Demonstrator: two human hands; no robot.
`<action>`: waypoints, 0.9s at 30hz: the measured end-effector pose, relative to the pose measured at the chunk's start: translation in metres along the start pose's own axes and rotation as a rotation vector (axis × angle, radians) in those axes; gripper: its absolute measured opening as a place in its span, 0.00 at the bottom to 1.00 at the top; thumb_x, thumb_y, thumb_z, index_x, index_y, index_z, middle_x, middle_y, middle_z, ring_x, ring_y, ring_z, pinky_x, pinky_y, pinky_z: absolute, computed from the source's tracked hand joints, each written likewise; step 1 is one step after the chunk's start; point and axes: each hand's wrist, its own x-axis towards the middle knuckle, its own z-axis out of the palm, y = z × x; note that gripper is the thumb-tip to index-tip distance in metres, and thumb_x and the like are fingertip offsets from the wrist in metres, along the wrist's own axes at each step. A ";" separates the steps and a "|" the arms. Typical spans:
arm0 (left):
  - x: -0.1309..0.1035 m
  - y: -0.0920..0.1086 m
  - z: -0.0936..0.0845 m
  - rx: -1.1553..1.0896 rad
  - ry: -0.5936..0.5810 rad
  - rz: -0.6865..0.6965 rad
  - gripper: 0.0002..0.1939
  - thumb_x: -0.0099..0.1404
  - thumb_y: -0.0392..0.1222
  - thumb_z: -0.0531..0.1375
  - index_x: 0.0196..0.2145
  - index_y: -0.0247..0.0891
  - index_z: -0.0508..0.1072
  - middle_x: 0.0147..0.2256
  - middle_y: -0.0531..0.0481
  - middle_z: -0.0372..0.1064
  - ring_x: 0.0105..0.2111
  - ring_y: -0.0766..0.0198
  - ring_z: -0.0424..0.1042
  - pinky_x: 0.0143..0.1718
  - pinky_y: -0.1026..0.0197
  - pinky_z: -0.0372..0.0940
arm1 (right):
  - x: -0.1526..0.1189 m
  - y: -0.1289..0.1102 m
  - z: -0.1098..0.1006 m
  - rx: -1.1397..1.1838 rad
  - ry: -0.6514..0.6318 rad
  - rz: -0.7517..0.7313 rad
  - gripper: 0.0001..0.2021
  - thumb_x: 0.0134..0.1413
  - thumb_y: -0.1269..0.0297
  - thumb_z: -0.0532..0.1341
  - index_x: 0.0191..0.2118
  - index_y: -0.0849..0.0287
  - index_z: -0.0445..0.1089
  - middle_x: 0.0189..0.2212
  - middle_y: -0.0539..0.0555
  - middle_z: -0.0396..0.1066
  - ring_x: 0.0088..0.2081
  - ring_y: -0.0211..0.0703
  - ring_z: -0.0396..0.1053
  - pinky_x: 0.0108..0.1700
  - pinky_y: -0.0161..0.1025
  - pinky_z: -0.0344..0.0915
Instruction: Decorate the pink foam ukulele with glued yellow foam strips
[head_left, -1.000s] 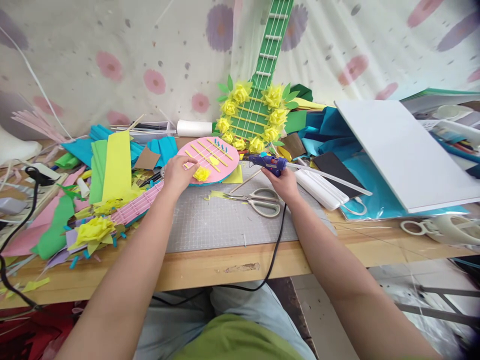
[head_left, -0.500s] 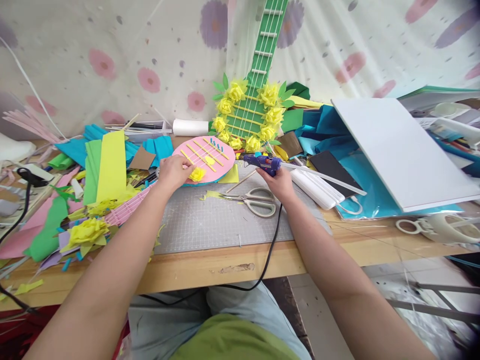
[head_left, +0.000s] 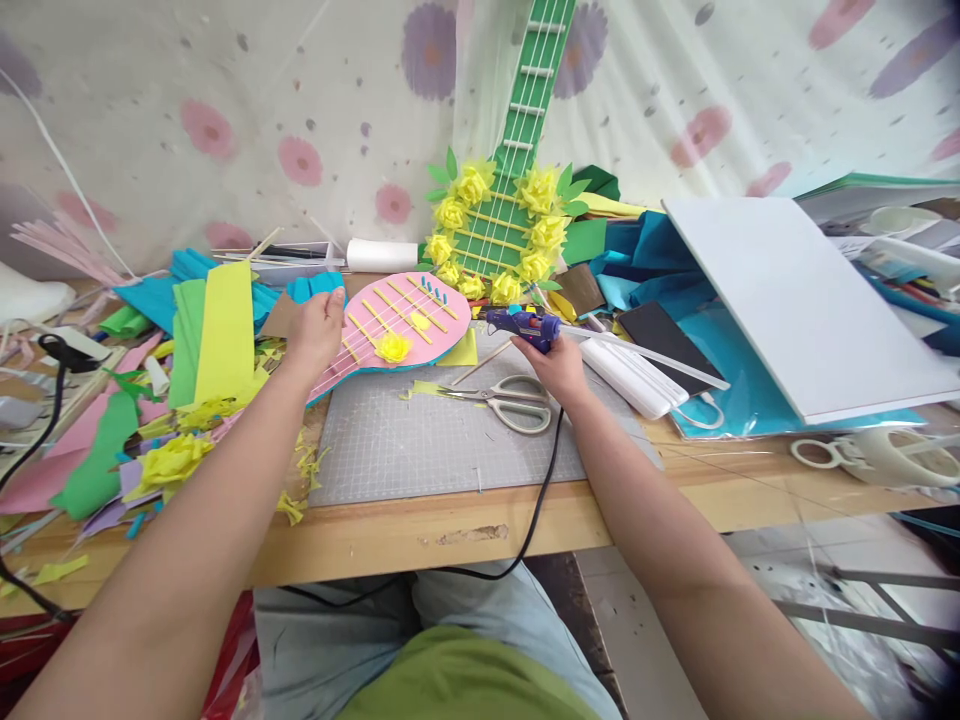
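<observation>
Gripping a dark blue glue gun (head_left: 523,324), the person's right hand (head_left: 561,371) sits at about one o'clock on the grey cutting mat (head_left: 442,455), six being the side by the person's lap. A white stick (head_left: 645,355) runs from the gun's rear towards three, and below the hand a black cord (head_left: 550,495) drops over the front edge of the table (head_left: 360,550). The pink paper guitar (head_left: 409,308) lies at eleven, its rounded body along the mat's far left edge, a yellow flower (head_left: 392,347) near its lower rim. The left hand (head_left: 316,332) is just beside that body at ten, fingers partly curled; from where I stand I cannot tell whether it touches the guitar or holds anything. Scissors (head_left: 517,404) lie mid-mat, blades towards nine, and between them and the near edge runs a broad strip of gridded surface, the widest room for moving. Coloured paper (head_left: 225,335) crowds the table from nine to ten; at twelve a green guitar (head_left: 496,232) ringed with yellow flowers rises; at two a white board (head_left: 808,305) lies aslant, its near corner over a blue plastic-wrapped sheet (head_left: 739,385).
</observation>
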 end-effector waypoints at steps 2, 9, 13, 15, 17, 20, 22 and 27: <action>-0.001 -0.008 -0.008 -0.073 -0.006 -0.006 0.22 0.66 0.52 0.44 0.20 0.38 0.63 0.21 0.51 0.61 0.26 0.64 0.63 0.32 0.61 0.57 | 0.000 0.000 0.000 0.003 -0.001 0.004 0.26 0.44 0.42 0.58 0.35 0.63 0.74 0.27 0.58 0.73 0.31 0.48 0.68 0.34 0.42 0.62; -0.005 -0.050 -0.028 0.235 -0.225 -0.022 0.16 0.63 0.51 0.51 0.24 0.37 0.65 0.25 0.52 0.65 0.26 0.65 0.62 0.28 0.63 0.52 | 0.001 0.000 0.001 -0.045 -0.015 0.053 0.24 0.44 0.44 0.59 0.34 0.63 0.73 0.28 0.58 0.72 0.32 0.49 0.69 0.35 0.41 0.61; -0.007 -0.058 -0.039 0.282 -0.215 0.064 0.20 0.50 0.41 0.64 0.42 0.39 0.65 0.42 0.50 0.69 0.38 0.62 0.66 0.35 0.65 0.56 | 0.002 -0.001 0.001 -0.083 -0.034 0.099 0.24 0.44 0.44 0.59 0.34 0.63 0.73 0.28 0.58 0.72 0.33 0.50 0.69 0.34 0.41 0.61; -0.007 -0.051 -0.044 0.270 -0.162 0.027 0.14 0.54 0.47 0.61 0.37 0.40 0.68 0.37 0.50 0.70 0.36 0.61 0.68 0.33 0.64 0.58 | 0.002 -0.001 0.001 -0.095 -0.038 0.108 0.24 0.44 0.43 0.59 0.34 0.62 0.72 0.28 0.59 0.72 0.33 0.51 0.70 0.34 0.41 0.61; -0.007 -0.038 -0.046 0.351 -0.074 -0.049 0.18 0.61 0.56 0.51 0.25 0.39 0.68 0.28 0.48 0.70 0.32 0.58 0.68 0.30 0.61 0.57 | 0.002 -0.001 0.001 -0.102 -0.036 0.104 0.24 0.44 0.43 0.59 0.34 0.62 0.72 0.28 0.59 0.72 0.33 0.51 0.70 0.34 0.41 0.61; -0.003 -0.013 -0.040 0.302 -0.071 -0.001 0.14 0.60 0.52 0.53 0.31 0.39 0.70 0.30 0.49 0.71 0.33 0.57 0.69 0.31 0.59 0.58 | 0.002 -0.002 0.001 -0.107 -0.031 0.102 0.24 0.44 0.43 0.59 0.34 0.62 0.72 0.28 0.59 0.72 0.33 0.51 0.70 0.34 0.41 0.61; 0.001 0.003 -0.029 0.139 -0.143 0.105 0.22 0.53 0.43 0.61 0.46 0.40 0.65 0.43 0.49 0.71 0.37 0.60 0.69 0.33 0.62 0.60 | 0.002 -0.003 0.001 -0.104 -0.032 0.105 0.23 0.45 0.44 0.60 0.34 0.62 0.72 0.28 0.58 0.72 0.33 0.50 0.69 0.34 0.41 0.61; 0.018 0.037 0.009 0.147 -0.259 0.083 0.07 0.56 0.45 0.58 0.30 0.39 0.69 0.32 0.48 0.70 0.33 0.57 0.70 0.32 0.59 0.59 | 0.002 -0.005 -0.001 -0.090 -0.042 0.105 0.22 0.45 0.45 0.60 0.34 0.62 0.72 0.28 0.57 0.72 0.32 0.49 0.69 0.34 0.40 0.61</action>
